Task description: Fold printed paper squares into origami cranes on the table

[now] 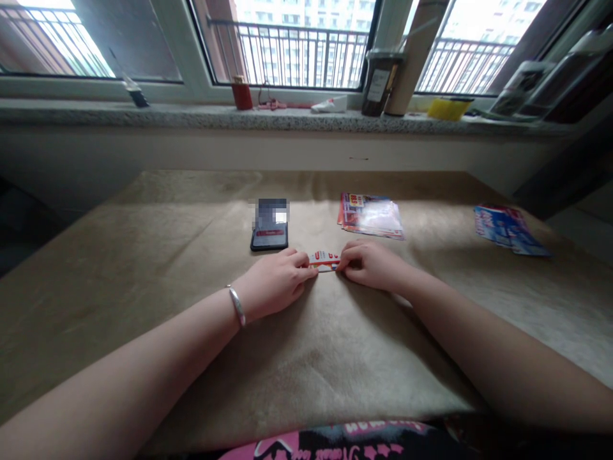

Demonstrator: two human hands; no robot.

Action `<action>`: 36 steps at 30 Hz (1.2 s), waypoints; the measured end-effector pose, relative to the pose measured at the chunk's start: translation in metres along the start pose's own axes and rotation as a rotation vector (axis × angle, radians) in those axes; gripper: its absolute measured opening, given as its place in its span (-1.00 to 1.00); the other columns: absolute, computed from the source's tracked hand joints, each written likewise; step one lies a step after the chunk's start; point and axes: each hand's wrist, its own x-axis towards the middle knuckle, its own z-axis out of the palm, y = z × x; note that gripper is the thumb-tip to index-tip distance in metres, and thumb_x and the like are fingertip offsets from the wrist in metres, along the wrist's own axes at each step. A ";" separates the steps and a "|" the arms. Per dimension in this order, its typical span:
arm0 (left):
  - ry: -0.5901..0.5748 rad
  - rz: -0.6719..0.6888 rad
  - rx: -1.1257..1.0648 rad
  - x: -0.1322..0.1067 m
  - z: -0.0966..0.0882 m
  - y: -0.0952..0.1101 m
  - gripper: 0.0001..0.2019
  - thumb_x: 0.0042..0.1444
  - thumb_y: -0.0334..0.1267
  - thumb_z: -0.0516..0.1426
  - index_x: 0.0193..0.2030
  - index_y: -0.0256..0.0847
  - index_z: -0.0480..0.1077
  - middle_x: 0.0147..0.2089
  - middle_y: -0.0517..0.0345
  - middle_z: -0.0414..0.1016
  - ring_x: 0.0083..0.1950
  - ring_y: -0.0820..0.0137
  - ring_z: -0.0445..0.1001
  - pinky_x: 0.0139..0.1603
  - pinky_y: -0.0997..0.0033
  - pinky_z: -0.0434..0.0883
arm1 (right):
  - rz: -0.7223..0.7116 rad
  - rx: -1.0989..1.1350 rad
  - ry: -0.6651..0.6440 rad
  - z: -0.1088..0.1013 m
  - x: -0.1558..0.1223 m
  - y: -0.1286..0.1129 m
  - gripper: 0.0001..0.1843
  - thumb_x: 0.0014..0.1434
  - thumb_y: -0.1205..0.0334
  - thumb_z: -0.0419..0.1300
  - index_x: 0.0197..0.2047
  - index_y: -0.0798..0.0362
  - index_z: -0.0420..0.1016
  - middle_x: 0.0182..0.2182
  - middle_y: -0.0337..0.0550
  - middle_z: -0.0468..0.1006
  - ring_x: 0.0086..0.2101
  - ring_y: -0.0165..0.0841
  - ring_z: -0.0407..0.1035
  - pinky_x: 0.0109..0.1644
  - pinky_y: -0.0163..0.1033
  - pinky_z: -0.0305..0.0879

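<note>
A small folded piece of red-and-white printed paper [324, 260] lies on the tan cloth-covered table [143, 268], pinched at both ends. My left hand [275, 281], with a silver bracelet on its wrist, is closed on the paper's left end. My right hand [371, 263] is closed on its right end. Both hands rest on the cloth near the table's middle.
A dark phone [269, 225] lies just beyond my left hand. A stack of printed leaflets [371, 216] sits beyond my right hand, and another leaflet [507, 229] lies at the far right. The windowsill holds a red cup [242, 94], a dark jar [380, 82] and a yellow object [447, 107].
</note>
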 end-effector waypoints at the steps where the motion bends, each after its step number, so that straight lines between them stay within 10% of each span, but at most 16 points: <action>1: 0.009 -0.001 -0.026 0.000 0.000 -0.002 -0.72 0.13 -0.44 0.02 -0.10 -0.17 0.48 -0.19 0.06 0.44 -0.19 0.35 0.36 -0.15 0.37 0.39 | 0.002 0.017 0.000 0.000 0.001 0.002 -0.81 -0.01 0.45 0.14 -0.40 0.06 0.57 -0.40 -0.18 0.51 -0.39 -0.41 0.35 -0.28 -0.33 0.23; 13: 0.058 0.021 -0.075 0.000 0.002 -0.008 -0.73 0.07 -0.46 0.06 -0.16 -0.17 0.52 -0.15 0.11 0.47 -0.19 0.39 0.39 -0.13 0.39 0.41 | -0.085 -0.099 0.095 0.010 0.002 0.006 -0.88 -0.01 0.44 0.12 -0.39 0.08 0.43 -0.46 -0.19 0.43 -0.41 -0.38 0.28 -0.32 -0.30 0.19; 22: 0.070 0.068 -0.013 0.001 0.010 -0.011 -0.77 0.10 -0.44 0.03 -0.12 -0.26 0.42 -0.11 0.00 0.42 -0.11 0.32 0.36 -0.08 0.29 0.40 | -0.207 -0.155 0.200 0.011 0.000 0.002 -0.62 0.09 0.30 0.14 0.02 0.03 0.36 0.02 -0.02 0.41 0.01 -0.19 0.27 0.11 -0.04 0.21; 36: 0.114 0.072 0.032 0.002 0.013 -0.011 -0.69 0.25 -0.30 -0.03 0.09 -0.06 0.35 -0.16 0.07 0.40 -0.15 0.33 0.34 -0.13 0.30 0.35 | -0.189 -0.147 0.141 0.011 0.003 0.003 -0.82 0.16 0.29 0.10 -0.17 0.07 0.47 -0.22 -0.07 0.54 -0.16 -0.27 0.35 -0.01 -0.11 0.28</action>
